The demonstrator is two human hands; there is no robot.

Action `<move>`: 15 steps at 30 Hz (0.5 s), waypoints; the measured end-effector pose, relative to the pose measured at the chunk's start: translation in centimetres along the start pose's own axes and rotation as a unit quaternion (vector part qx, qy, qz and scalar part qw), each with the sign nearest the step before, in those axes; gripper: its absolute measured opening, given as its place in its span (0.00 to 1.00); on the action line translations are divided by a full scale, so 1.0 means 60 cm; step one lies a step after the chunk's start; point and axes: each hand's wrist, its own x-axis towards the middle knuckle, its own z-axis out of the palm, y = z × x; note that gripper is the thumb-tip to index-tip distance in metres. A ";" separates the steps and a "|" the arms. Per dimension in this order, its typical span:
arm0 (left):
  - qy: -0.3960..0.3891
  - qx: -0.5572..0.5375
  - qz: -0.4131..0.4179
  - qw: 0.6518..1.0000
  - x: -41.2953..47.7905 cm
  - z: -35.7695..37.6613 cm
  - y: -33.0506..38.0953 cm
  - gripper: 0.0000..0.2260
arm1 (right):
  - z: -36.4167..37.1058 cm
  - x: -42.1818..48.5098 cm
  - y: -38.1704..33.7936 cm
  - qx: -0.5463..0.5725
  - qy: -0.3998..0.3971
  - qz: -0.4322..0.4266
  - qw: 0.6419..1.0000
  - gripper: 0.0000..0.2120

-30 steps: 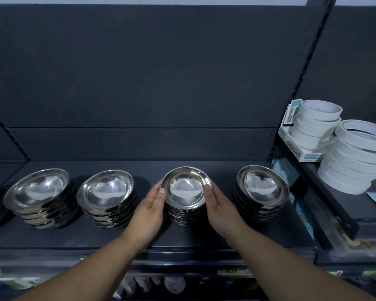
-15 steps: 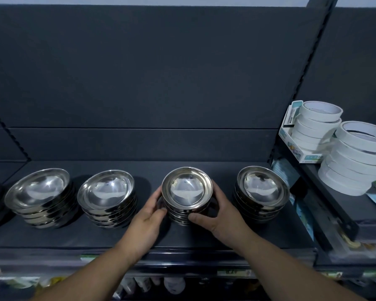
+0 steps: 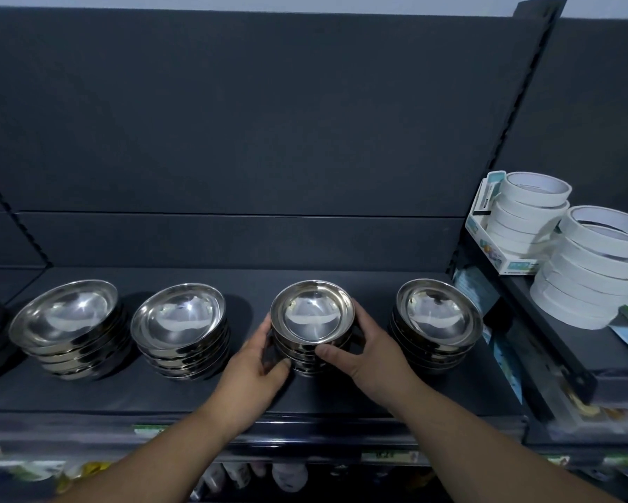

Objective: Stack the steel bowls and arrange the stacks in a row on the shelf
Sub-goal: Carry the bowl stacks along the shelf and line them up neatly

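From the head camera, both of the person's hands are clamped on the third stack of bowls, which stands on the dark shelf. The left hand curls around its left side, and the right hand wraps the right side with the thumb pressed on the front just under the top rim. Two more stacks stand apart to the left, the far-left stack and the second stack, and the right-end stack stands near the right hand. White tape rolls are piled on the neighbouring shelf at right.
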 end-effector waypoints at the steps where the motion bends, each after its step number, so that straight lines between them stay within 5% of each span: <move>1: 0.002 0.004 0.003 1.000 -0.001 0.001 0.000 0.34 | 0.000 0.000 -0.001 -0.005 -0.001 0.000 1.000 0.46; 15: 0.035 0.104 0.014 0.994 0.020 -0.006 -0.008 0.45 | -0.008 -0.004 0.003 -0.015 0.000 -0.005 1.000 0.50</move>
